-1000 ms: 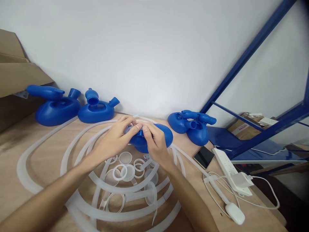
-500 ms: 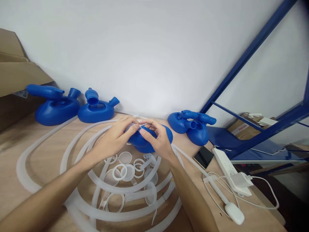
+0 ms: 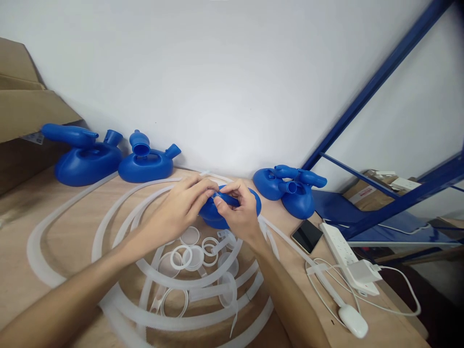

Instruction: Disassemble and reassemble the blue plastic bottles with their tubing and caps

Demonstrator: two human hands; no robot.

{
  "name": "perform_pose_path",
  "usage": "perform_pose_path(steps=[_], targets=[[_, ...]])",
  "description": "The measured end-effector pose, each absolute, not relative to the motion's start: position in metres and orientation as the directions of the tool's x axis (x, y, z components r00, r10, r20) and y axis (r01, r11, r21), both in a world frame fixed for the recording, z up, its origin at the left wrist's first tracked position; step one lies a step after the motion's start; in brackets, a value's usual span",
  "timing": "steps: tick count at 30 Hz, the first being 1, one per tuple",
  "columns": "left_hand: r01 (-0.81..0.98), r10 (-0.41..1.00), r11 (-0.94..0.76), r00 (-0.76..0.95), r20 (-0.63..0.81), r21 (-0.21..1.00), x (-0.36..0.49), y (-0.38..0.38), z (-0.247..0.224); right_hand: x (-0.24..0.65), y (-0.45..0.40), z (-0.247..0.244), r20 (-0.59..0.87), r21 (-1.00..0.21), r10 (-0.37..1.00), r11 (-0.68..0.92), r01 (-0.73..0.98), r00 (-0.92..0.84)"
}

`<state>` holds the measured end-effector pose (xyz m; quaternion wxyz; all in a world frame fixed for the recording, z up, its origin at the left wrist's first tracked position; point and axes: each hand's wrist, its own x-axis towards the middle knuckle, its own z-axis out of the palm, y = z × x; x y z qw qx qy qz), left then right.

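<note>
Looks like an assembly workshop, judging by matching rounded blue plastic jugs (image 3: 214,220) across mid-frame, loose white plastic rings (image 3: 172,260) on a light wooden tabletop (image 3: 14,251) at lower centre, an open brown cardboard box (image 3: 32,107) at left, and blue metal shelving (image 3: 373,86) at right.

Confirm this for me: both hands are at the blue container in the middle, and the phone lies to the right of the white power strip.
One thing is wrong: the phone lies to the left of the white power strip, as the head view shows. Both the left hand and right hand are indeed at the blue container.
</note>
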<state>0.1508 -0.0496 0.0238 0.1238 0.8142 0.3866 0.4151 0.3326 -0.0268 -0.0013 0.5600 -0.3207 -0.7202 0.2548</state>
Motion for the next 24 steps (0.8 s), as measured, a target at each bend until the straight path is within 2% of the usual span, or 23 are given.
perform_pose_path(steps=[7,10,13,15,18,24], targets=[[0.595,0.657,-0.694,0.293,0.694,0.406,0.162,-0.05,0.005,0.333,-0.031,-0.004,0.776,-0.568,0.618,0.771,0.289,-0.125],[0.594,0.653,-0.691,0.268,0.709,0.412,0.162,-0.047,0.002,0.332,-0.031,-0.005,0.841,-0.453,0.525,0.815,0.36,-0.129],[0.514,0.653,-0.723,0.288,0.701,0.462,0.159,-0.048,0.009,0.333,-0.032,-0.003,0.889,-0.357,0.437,0.849,0.39,-0.138],[0.45,0.673,-0.721,0.273,0.688,0.527,0.157,-0.05,0.017,0.336,-0.033,0.0,0.874,-0.376,0.462,0.84,0.391,-0.152],[0.377,0.708,-0.703,0.283,0.647,0.603,0.154,-0.053,0.025,0.341,-0.032,0.008,0.805,-0.476,0.559,0.808,0.348,-0.199],[0.442,0.745,-0.664,0.318,0.586,0.604,0.15,-0.051,0.028,0.346,-0.029,0.011,0.677,-0.616,0.667,0.745,0.256,-0.312]])
